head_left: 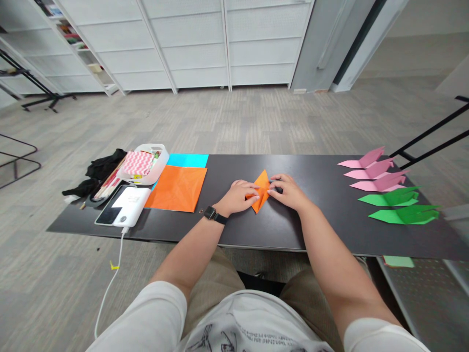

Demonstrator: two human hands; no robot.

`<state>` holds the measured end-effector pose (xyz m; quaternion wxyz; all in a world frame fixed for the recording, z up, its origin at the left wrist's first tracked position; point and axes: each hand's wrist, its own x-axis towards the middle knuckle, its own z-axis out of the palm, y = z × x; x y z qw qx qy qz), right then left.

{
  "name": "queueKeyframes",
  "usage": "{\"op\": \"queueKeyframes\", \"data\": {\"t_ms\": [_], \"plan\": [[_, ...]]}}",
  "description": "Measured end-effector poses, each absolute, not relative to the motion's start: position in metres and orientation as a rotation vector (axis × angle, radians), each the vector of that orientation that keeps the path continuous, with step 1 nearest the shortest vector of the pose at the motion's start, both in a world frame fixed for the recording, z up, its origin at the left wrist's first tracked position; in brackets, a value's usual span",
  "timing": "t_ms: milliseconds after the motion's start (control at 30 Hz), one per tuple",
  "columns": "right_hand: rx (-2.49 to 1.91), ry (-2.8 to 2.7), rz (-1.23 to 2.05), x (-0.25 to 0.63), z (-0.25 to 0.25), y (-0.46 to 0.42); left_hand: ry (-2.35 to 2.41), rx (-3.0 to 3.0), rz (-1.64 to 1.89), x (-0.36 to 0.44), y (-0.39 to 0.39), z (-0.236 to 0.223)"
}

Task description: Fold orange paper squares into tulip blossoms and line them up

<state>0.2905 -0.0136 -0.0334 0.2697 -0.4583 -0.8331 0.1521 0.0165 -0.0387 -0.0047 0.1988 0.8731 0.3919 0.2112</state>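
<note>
On the desk (234, 234), nearest the wearer, the left hand (240, 198) and right hand (287, 192) rest their fingers on opposite edges of the folded orange paper (261, 191), both equally close. Its long axis runs away from the body, far tip leaning slightly right.

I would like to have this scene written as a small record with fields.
left hand: touching the left side of the folded orange paper
right hand: touching its right side
right end of table: three pink folded birds, two green folded birds
left side of table: orange sheet overlapping blue sheet; white tub
left wrist: black watch
</note>
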Motion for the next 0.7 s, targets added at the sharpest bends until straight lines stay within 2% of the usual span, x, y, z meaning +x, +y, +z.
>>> {"op": "queueKeyframes", "data": {"t_ms": [700], "plan": [[-1.373, -2.178, 0.278, 0.272, -0.044, -0.006, 1.288, 2.448, 0.696, 0.033, -0.039, -0.019]]}}
